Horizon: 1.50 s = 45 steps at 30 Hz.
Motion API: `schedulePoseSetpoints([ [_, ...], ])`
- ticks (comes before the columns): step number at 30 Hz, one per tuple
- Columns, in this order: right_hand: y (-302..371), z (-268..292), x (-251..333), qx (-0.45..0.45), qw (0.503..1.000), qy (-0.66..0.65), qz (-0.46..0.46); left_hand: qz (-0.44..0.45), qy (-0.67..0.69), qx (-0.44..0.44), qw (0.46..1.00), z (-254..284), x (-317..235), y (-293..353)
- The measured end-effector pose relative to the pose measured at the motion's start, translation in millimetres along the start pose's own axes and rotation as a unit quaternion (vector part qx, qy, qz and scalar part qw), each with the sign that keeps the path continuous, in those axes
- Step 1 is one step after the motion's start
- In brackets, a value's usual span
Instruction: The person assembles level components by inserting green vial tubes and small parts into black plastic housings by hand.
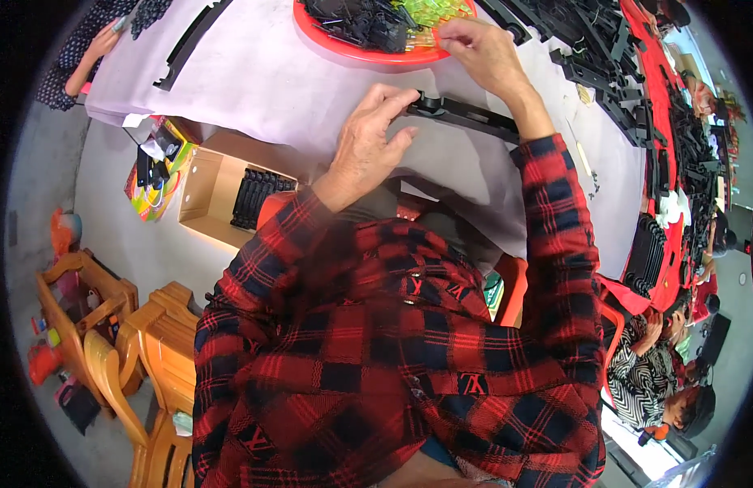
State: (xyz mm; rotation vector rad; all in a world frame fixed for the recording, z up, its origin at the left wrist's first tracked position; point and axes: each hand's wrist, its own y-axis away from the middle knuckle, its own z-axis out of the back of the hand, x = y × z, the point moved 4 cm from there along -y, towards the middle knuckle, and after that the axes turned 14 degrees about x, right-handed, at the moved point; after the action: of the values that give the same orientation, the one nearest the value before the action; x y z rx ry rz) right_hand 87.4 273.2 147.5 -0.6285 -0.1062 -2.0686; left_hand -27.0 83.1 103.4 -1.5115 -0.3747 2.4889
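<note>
Head view: black bar point(474, 119) lying crosswise before red basin point(376, 57)
Left hand point(366, 145): touching bar's left end, thumb spread
Right hand point(488, 57): reaching basin, grip unclear

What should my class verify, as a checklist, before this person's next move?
1. Left hand on the long black plastic strip: ok, at its left end.
2. Right hand at the round red plastic basin: ok, by its rim.
3. Translucent yellow-green plastic pieces in the basin: ok.
4. Something pinched in the right hand: cannot tell.
5. Black ribbed parts in the open brown cardboard box: ok.
</note>
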Motion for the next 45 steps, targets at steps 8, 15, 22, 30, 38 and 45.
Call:
schedulePoseSetpoints([
  [8,-38.1,-17.6,-6.1,0.125,0.99,0.047,-0.033,0.001,-0.005,-0.002,1.0,-0.6,1.4,1.3],
  [15,-32.1,-8.0,25.1,-0.084,0.916,0.177,0.35,-0.003,-0.026,-0.002,1.0,0.1,-0.3,1.4],
  [22,-30.5,-15.8,0.9,0.067,0.996,-0.031,0.058,0.004,-0.032,0.005,0.999,-3.4,-3.1,0.8],
  [30,14.8,38.4,-1.6,0.086,0.994,-0.062,-0.02,-0.011,-0.023,-0.027,0.999,2.0,-2.0,1.5],
  [38,131.5,47.0,-15.9,0.034,0.968,-0.202,-0.147,-0.124,-0.254,0.004,0.959,-13.1,-30.1,-41.0],
  [45,148.9,34.2,5.7,-0.005,0.983,-0.132,-0.131,-0.096,-0.275,0.126,0.948,-32.3,-14.5,-53.2],
])
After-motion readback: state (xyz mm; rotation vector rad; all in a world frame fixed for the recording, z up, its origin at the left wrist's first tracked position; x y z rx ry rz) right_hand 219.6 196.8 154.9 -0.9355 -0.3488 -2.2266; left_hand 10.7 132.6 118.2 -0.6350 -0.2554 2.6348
